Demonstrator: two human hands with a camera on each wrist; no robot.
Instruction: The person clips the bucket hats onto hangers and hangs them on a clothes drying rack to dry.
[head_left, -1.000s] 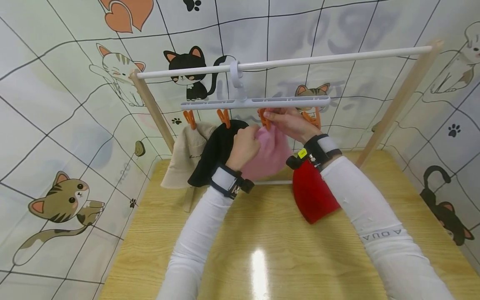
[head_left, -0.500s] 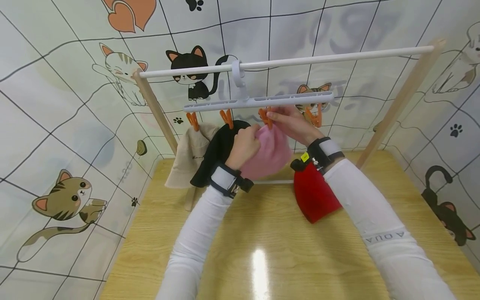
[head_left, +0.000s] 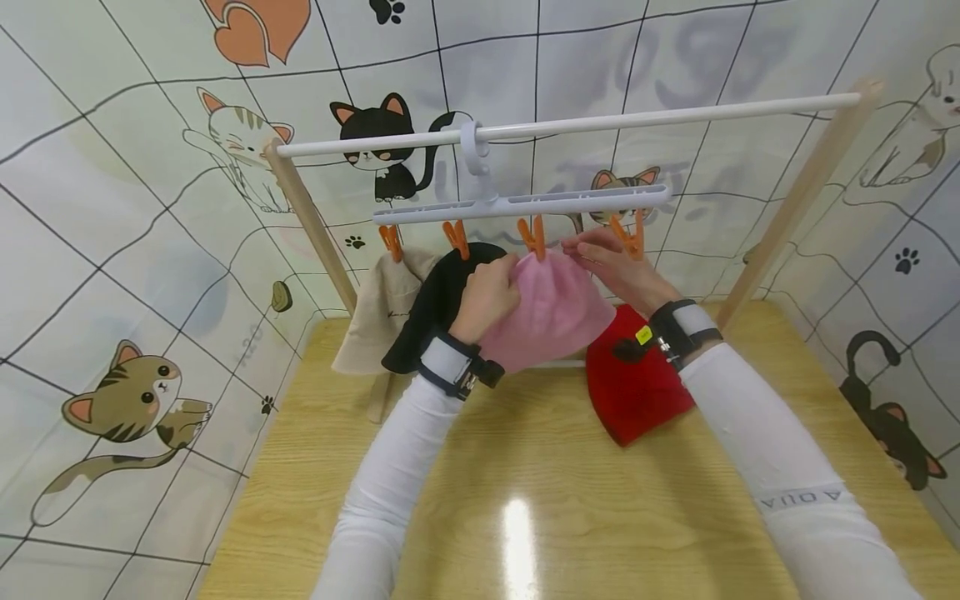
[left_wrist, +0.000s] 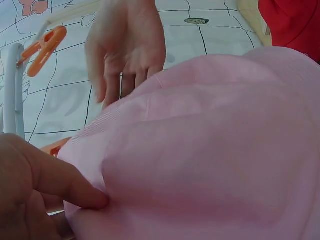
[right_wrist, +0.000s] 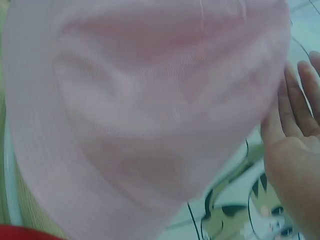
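Observation:
A pink bucket hat (head_left: 551,312) hangs from an orange clothespin (head_left: 532,239) under the white hanger (head_left: 570,200). My left hand (head_left: 486,298) pinches the hat's left side; in the left wrist view its fingers (left_wrist: 75,187) press into the fabric. Just right of the clothespin, my right hand (head_left: 618,265) has straight, relaxed fingers beside the hat's crown. In the right wrist view those fingers (right_wrist: 295,110) lie along the hat's edge; whether they touch it I cannot tell. A black hat (head_left: 423,321) and a beige hat (head_left: 371,312) hang to the left on their own clothespins.
At the hanger's right end dangles another orange clothespin (head_left: 630,235), holding nothing. A red hat (head_left: 633,392) lies on the wooden table (head_left: 480,467). The hanger hooks over a white rail (head_left: 675,117) between wooden posts (head_left: 798,208).
My right hand has let go of the third clothespin and moved right and slightly down. The clothespin stays on the pink hat, which spreads wider. My left hand keeps its grip.

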